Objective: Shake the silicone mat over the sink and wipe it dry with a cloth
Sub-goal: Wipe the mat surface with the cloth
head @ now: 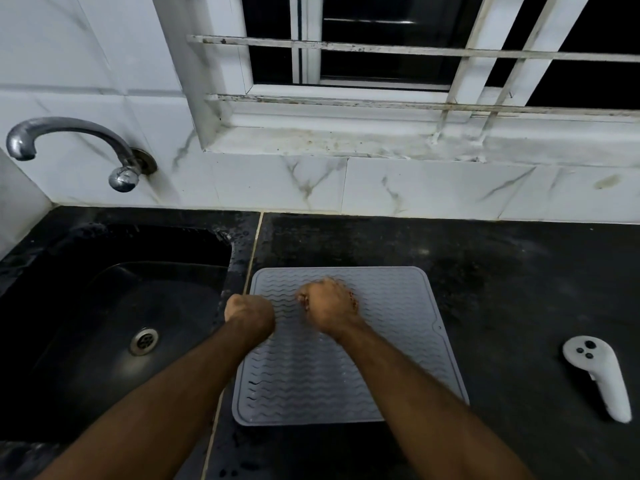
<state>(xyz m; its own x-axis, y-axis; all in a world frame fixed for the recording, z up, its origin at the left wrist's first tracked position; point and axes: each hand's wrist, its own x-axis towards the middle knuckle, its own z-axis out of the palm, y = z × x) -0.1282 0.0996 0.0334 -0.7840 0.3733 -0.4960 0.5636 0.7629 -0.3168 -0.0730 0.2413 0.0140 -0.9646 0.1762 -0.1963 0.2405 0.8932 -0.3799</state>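
Your two forearms reach in from the near edge of the black counter (485, 271). The grey silicone mat (311, 375) lies flat on it, its left edge just beside the sink (104, 306). Your left hand (249, 315) is over the mat's left edge, fingers curled under; whether they pinch the mat, you cannot tell. Your right hand (329, 303) is fisted over the mat's far half, blurred, its contents unclear. A white controller (599, 379) lies toward the right edge. The tap (69, 143) juts from the tiled wall behind the sink.
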